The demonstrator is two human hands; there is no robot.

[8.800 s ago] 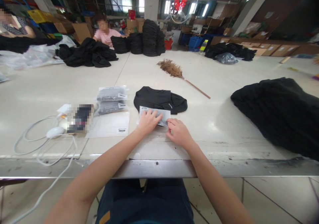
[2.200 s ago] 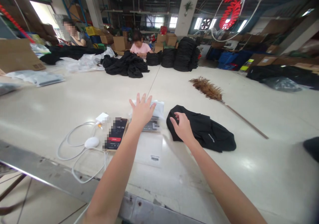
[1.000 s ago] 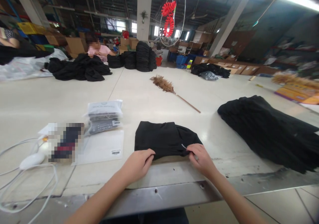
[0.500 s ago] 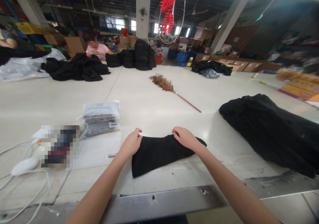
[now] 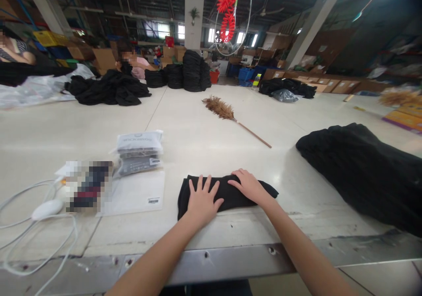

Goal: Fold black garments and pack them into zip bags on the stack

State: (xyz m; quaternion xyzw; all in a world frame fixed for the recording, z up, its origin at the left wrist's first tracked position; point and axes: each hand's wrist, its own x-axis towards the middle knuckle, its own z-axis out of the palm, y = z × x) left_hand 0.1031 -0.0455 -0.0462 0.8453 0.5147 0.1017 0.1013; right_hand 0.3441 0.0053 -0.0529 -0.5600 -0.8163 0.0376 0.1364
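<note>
A folded black garment (image 5: 231,189) lies flat on the white table (image 5: 204,129) near its front edge. My left hand (image 5: 201,201) rests palm down on the garment's left part, fingers spread. My right hand (image 5: 249,186) presses flat on its middle, fingers pointing left. Neither hand grips anything. To the left stands a small stack of bagged garments (image 5: 140,151) in clear plastic, and in front of it lies a flat empty plastic bag (image 5: 138,193) with a barcode label.
A phone (image 5: 87,186) and a white charger with cable (image 5: 46,209) lie at the left. A big pile of black cloth (image 5: 362,168) fills the right. A feather duster (image 5: 227,113) lies mid-table. Two other people sit at the far left beside black garment piles (image 5: 108,87).
The garment has been folded over into a narrower strip. Both hands went from gripping its edges to lying flat on top of it.
</note>
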